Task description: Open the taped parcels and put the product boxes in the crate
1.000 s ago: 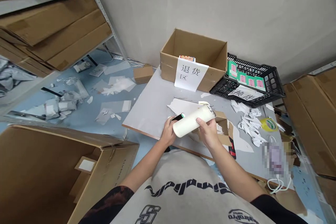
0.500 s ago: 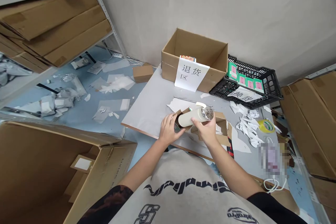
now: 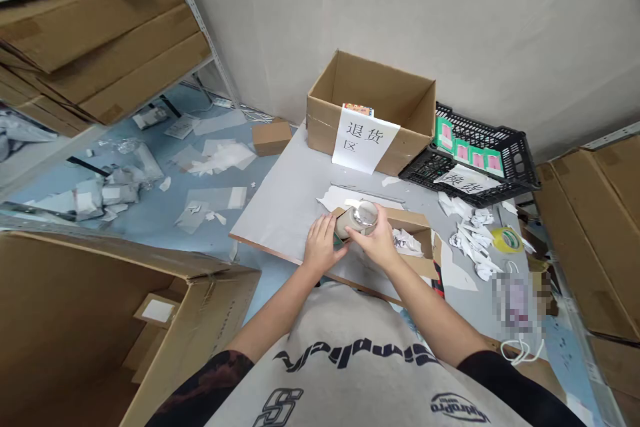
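Note:
A cream-coloured bottle [image 3: 359, 216] with a clear, shiny cap end and a loop strap lies partly inside a narrow box [image 3: 342, 235], mostly hidden by my hands. My right hand [image 3: 376, 239] is wrapped round the bottle near its cap. On the left, my left hand [image 3: 321, 240] grips the narrow box around the bottle's lower end. Just right of them, an open cardboard carton [image 3: 424, 237] with crumpled white paper inside rests on the table [image 3: 273, 213].
Behind stand a large cardboard box [image 3: 320, 121] with a paper sign and a black crate [image 3: 520, 160] holding green-and-pink packs. Paper scraps [image 3: 473, 240] and a yellow tape roll [image 3: 507, 240] lie right. A big open carton [image 3: 215, 307] stands left.
The bottle has slid left and down, deeper into the narrow box, with my right hand following it. More of the carton with crumpled paper now shows. My left hand has hardly moved.

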A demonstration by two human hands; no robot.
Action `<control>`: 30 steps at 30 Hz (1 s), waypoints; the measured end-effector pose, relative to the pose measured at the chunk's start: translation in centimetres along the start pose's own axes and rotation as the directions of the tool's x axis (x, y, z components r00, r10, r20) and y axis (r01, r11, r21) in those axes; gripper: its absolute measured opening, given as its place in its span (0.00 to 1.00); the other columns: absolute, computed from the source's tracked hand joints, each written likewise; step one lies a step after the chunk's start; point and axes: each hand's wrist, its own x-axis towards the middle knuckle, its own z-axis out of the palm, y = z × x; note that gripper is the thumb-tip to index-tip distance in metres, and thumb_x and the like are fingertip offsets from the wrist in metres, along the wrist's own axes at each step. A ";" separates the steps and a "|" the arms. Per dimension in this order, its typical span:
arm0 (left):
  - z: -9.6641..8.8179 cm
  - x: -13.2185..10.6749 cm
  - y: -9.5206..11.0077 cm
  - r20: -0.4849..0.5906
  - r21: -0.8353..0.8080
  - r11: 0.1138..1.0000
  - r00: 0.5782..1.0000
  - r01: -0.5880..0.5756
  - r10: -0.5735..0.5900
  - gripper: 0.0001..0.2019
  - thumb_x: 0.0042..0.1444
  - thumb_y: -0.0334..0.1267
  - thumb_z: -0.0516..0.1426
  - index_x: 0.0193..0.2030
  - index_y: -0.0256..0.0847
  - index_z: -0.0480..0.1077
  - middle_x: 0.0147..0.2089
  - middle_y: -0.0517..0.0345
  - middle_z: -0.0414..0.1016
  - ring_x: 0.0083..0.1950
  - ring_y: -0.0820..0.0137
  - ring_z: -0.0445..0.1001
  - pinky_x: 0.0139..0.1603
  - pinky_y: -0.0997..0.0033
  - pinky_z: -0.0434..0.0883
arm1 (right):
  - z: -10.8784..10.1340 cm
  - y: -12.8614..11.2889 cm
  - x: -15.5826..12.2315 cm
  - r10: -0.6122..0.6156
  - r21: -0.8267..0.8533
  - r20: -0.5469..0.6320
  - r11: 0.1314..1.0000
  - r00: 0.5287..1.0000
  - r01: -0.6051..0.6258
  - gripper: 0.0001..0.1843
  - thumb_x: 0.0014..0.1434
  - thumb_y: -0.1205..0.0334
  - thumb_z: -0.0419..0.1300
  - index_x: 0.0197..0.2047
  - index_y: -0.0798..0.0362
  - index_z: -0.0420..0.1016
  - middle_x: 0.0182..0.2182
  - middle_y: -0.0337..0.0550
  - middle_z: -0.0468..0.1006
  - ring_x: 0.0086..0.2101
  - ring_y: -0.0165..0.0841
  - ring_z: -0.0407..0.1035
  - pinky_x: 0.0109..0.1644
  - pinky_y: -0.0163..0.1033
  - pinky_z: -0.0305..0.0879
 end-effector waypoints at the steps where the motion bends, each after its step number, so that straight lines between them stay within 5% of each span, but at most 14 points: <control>1: 0.1 0.0 0.0 -0.001 0.021 1.000 1.000 -0.006 0.006 0.36 0.53 0.43 0.60 0.67 0.36 0.56 0.66 0.40 0.63 0.69 0.49 0.58 0.68 0.45 0.57 | 0.3 0.3 0.2 -0.027 -0.074 0.046 0.997 0.999 0.031 0.40 0.45 0.51 0.71 0.59 0.51 0.62 0.52 0.50 0.72 0.50 0.45 0.67 0.57 0.51 0.62; 10: 1.1 -0.1 -0.9 -0.020 -0.007 0.998 0.998 0.058 -0.058 0.36 0.46 0.34 0.63 0.62 0.39 0.56 0.57 0.41 0.69 0.59 0.52 0.69 0.58 0.52 0.71 | 2.5 4.6 0.3 -0.080 -0.374 0.274 0.909 0.958 0.183 0.31 0.47 0.46 0.68 0.52 0.51 0.73 0.43 0.49 0.68 0.46 0.45 0.64 0.53 0.51 0.63; 20: 0.6 0.0 -1.0 -0.055 -0.080 0.993 0.995 0.081 -0.085 0.46 0.50 0.41 0.64 0.70 0.39 0.44 0.56 0.44 0.72 0.55 0.56 0.74 0.55 0.57 0.73 | 1.9 4.5 0.4 -0.223 -0.271 0.241 0.919 0.945 0.286 0.31 0.49 0.55 0.64 0.56 0.56 0.67 0.40 0.49 0.70 0.43 0.43 0.66 0.50 0.48 0.65; 25: 0.6 0.0 -1.1 -0.086 -0.052 0.999 0.996 -0.013 0.008 0.34 0.51 0.37 0.62 0.65 0.43 0.57 0.58 0.46 0.70 0.59 0.58 0.71 0.59 0.56 0.71 | 1.3 4.0 1.0 -0.308 -0.306 0.430 0.835 0.849 0.458 0.32 0.53 0.59 0.62 0.62 0.45 0.68 0.39 0.45 0.65 0.40 0.38 0.64 0.49 0.44 0.65; 30: 0.7 -0.2 -1.4 -0.080 -0.028 0.999 0.996 -0.031 0.029 0.30 0.51 0.35 0.62 0.61 0.43 0.61 0.60 0.44 0.67 0.61 0.56 0.68 0.60 0.52 0.70 | 1.2 4.3 1.1 -0.319 -0.358 0.472 0.783 0.822 0.509 0.30 0.56 0.59 0.61 0.63 0.44 0.67 0.43 0.49 0.66 0.44 0.41 0.63 0.51 0.48 0.65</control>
